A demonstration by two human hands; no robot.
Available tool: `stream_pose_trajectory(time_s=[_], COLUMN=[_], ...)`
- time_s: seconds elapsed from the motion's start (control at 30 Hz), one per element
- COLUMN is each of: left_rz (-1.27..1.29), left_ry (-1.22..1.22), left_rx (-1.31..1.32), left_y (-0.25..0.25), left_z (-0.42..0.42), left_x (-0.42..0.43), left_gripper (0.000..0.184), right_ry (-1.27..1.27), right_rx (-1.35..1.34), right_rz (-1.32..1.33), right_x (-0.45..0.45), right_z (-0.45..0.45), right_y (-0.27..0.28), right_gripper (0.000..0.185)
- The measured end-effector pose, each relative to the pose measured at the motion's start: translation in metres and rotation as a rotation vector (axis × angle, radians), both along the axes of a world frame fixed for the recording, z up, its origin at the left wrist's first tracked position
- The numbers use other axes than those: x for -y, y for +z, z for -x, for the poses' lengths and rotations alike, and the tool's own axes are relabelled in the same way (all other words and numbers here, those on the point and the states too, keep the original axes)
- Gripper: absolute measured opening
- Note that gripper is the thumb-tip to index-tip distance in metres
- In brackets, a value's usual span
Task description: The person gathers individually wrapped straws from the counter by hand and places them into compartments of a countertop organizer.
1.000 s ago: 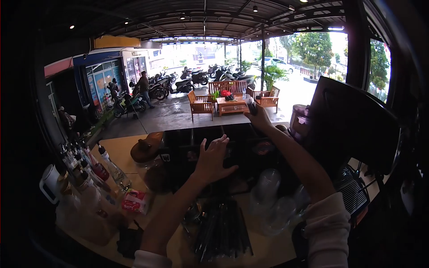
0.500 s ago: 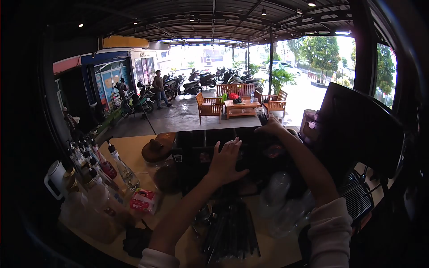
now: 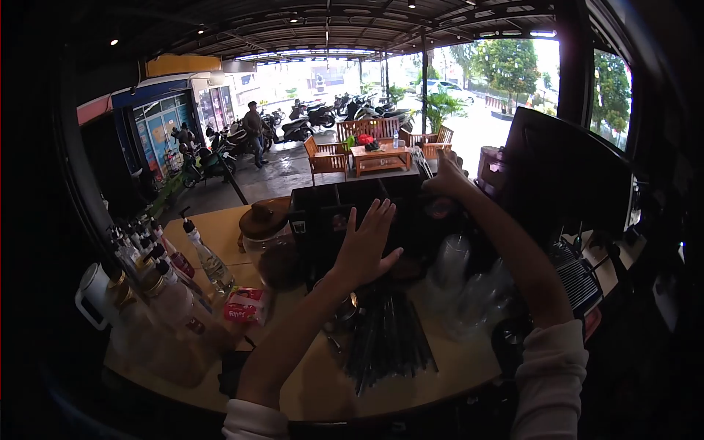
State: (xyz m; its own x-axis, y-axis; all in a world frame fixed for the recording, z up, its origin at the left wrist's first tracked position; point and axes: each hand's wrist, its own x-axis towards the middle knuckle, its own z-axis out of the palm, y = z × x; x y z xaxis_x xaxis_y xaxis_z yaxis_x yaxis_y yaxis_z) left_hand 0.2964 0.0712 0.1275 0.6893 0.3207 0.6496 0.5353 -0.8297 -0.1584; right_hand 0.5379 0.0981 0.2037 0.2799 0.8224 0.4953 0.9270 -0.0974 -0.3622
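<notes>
My left hand [image 3: 367, 246] has its fingers spread, palm toward the front of a black compartment box [image 3: 314, 229]. Whether that palm presses on the box is hard to see. At the box's far right corner, my right hand [image 3: 449, 178] has bent fingers beside some thin, pale sticks [image 3: 421, 163]. What it grips is hidden by the hand and the dark. Below the box lies a bundle of black straws [image 3: 389, 341]. Clear plastic cups [image 3: 453, 255] stand to the right of them.
Pump bottles [image 3: 209, 257], a red-and-pink packet [image 3: 246, 304], a white pitcher [image 3: 93, 293] and a lidded jar [image 3: 265, 227] occupy the left side. A dark monitor [image 3: 568, 172] rises at right. Beyond are wooden chairs [image 3: 326, 158], motorbikes [image 3: 297, 130] and a person [image 3: 254, 132].
The view has shifted, so the background sits higher and farther left. My right hand has changed from stretched fingers to bent ones at the box's corner. My left hand stays spread.
</notes>
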Motion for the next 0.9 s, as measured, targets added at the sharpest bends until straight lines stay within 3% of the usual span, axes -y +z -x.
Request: stream_pose_trajectory(time_s=[0.03, 0.07, 0.13, 0.17, 0.23, 0.3, 0.47, 0.53, 0.6, 0.67, 0.73, 0.9], left_rz=[0.022, 0.038, 0.129, 0.171, 0.235, 0.293, 0.555, 0.636, 0.660, 0.618, 0.672, 0.687], left_ry=[-0.030, -0.042, -0.112, -0.149, -0.175, -0.235, -0.333, -0.380, -0.356, -0.276, -0.194, 0.000], left_rx=[0.038, 0.029, 0.093, 0.132, 0.132, 0.182, 0.220, 0.214, 0.184, 0.093, 0.016, -0.113], left_y=[0.003, 0.004, 0.003, 0.001, -0.011, -0.028, -0.085, -0.109, -0.131, -0.147, -0.161, -0.169], left_z=[0.008, 0.016, 0.034, 0.043, 0.059, 0.074, 0.091, 0.090, 0.085, 0.078, 0.072, 0.061], left_x=[0.010, 0.017, 0.031, 0.041, 0.053, 0.070, 0.104, 0.113, 0.121, 0.126, 0.133, 0.146], left_gripper=[0.073, 0.073, 0.070, 0.065, 0.063, 0.054, 0.046, 0.046, 0.046, 0.048, 0.052, 0.060], right_ry=[-0.038, -0.050, 0.212, 0.202, 0.429, 0.430, 0.402, 0.216, 0.188, 0.176, 0.036, 0.089], right_rx=[0.036, 0.028, 0.193, 0.183, 0.157, -0.015, -0.095, -0.063, -0.125, -0.184, -0.092, -0.041], right_rz=[-0.005, 0.012, -0.362, -0.345, -0.353, -0.149, 0.005, 0.341, 0.289, 0.218, 0.265, 0.297], right_x=[0.018, 0.029, 0.049, 0.062, 0.101, 0.143, 0.181, 0.187, 0.180, 0.175, 0.173, 0.164], right_z=[0.019, 0.029, 0.048, 0.059, 0.091, 0.121, 0.123, 0.120, 0.118, 0.126, 0.135, 0.120], right_y=[0.007, 0.003, -0.008, -0.016, -0.032, -0.056, -0.172, -0.209, -0.245, -0.248, -0.241, -0.250], right_gripper=[0.080, 0.080, 0.063, 0.063, 0.047, 0.038, 0.040, 0.055, 0.059, 0.062, 0.078, 0.076])
